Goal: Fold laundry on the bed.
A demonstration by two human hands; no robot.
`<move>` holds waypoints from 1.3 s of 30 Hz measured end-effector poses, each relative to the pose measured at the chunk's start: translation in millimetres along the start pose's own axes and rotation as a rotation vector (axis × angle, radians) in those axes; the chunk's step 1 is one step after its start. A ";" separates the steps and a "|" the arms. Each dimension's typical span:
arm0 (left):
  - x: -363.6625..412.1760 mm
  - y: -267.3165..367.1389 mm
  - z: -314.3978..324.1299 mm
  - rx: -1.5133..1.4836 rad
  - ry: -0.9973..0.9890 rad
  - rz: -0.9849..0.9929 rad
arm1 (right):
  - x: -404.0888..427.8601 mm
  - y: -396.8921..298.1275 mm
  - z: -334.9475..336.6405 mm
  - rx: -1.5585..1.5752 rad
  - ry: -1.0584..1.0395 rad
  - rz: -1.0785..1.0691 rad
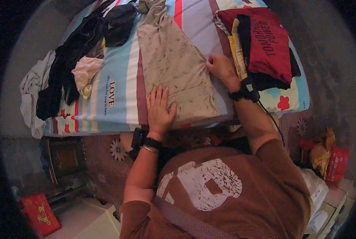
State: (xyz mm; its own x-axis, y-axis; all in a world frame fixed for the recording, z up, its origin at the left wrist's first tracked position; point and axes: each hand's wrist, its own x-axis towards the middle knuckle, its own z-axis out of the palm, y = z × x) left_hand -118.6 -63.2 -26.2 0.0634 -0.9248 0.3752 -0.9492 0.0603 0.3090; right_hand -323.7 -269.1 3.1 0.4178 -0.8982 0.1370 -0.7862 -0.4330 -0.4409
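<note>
A beige garment with a pattern of small dark marks lies spread lengthwise on a striped bed sheet. Its narrower, crumpled end points to the far side of the bed, and its wide end is at the near edge. My left hand rests flat on the near left part of the cloth, palm down. At the right edge, my right hand has its fingers curled and pinches the fabric, drawing small creases toward it. Both wrists wear black straps with devices.
Folded clothes, a red printed one on top, are stacked at the right. Dark clothes, a pale pink cloth and a grey garment lie heaped left. A black cable hangs from the right wrist. Red bags stand lower right.
</note>
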 end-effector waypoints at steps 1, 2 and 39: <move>-0.4 -0.1 0.1 0.002 -0.023 -0.008 | -2.2 -2.7 0.9 0.005 0.036 -0.028; -0.6 -0.1 0.3 0.002 -0.023 -0.009 | -4.1 -5.4 1.5 0.010 0.073 -0.056; -7.4 -3.2 -5.0 -0.052 0.078 0.011 | -27.4 -10.7 20.0 -0.235 0.150 -0.402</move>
State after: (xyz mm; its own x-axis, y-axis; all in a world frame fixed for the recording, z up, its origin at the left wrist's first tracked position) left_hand -114.5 -54.7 -25.6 0.0783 -0.8922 0.4449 -0.9328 0.0919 0.3485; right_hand -317.7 -238.3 -13.7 0.6524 -0.6501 0.3896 -0.6651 -0.7375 -0.1168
